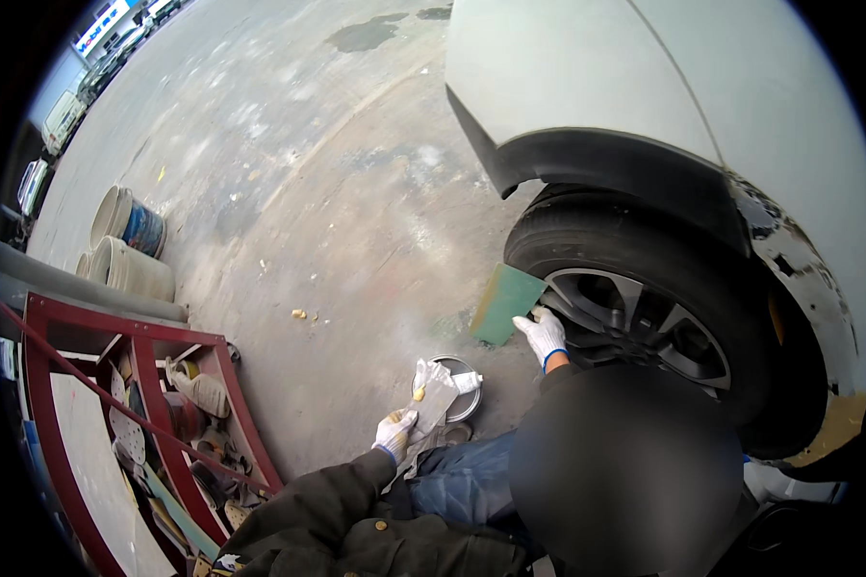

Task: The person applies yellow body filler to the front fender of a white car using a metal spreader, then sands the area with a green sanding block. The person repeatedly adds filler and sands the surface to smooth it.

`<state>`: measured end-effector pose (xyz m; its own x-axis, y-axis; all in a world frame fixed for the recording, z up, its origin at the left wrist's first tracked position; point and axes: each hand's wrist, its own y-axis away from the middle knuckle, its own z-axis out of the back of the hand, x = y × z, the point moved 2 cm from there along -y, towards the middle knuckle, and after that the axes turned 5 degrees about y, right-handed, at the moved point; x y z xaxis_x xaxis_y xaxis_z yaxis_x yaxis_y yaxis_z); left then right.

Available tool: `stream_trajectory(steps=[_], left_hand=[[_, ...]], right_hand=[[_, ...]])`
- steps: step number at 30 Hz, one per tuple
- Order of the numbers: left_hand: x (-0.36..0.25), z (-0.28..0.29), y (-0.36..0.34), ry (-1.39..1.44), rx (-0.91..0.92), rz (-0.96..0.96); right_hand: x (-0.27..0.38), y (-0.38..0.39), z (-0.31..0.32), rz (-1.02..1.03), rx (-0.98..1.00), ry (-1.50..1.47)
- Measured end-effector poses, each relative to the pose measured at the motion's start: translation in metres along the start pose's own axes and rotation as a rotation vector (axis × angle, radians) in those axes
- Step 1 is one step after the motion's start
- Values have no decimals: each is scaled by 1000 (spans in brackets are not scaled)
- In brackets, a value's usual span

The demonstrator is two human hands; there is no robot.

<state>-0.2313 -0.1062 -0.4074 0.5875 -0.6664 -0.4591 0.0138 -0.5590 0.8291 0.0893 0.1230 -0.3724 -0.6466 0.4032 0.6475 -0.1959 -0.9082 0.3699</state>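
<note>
My left hand [394,433], in a white knit glove, grips a flat greyish putty scraper [437,396] with pale stuff and a yellow dab near its far edge. Just beyond the blade stands an open round can [468,408], with a white tube-like thing [467,382] across its top. A thin green board [508,304] is pinched by one edge in my gloved right hand [545,335]. That hand is close beside the car wheel [635,317], and the board tilts over the concrete.
A white car body [587,67] with a scraped, bare patch [789,240] rises at right. On the left stands a red metal rack [144,385] holding sanding discs and tools. Several buckets [130,269] sit behind it. A blurred dark round shape covers the lower right.
</note>
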Motion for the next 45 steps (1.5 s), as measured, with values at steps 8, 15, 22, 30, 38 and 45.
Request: stream_trajectory(steps=[8,15,22,30,38,45], left_hand=[[-28,-9,-10,-368,-8,110],[-43,-1,4,-281,246,205],[-169,-27,34,-323,138,-711],[-182,-361,331,-1975,820,-2168],[-155,-383,369,-2257,1215,-2166],[-111,-403,416,-2443,971,-2208]], right_hand=[[62,29,30,439,-239,128],[104,125,104,778,-380,167],[135,226,163,756,-743,347],[141,293,187,759,-1060,466],[55,380,219,464,-802,32],[15,418,243,104,-1179,133]])
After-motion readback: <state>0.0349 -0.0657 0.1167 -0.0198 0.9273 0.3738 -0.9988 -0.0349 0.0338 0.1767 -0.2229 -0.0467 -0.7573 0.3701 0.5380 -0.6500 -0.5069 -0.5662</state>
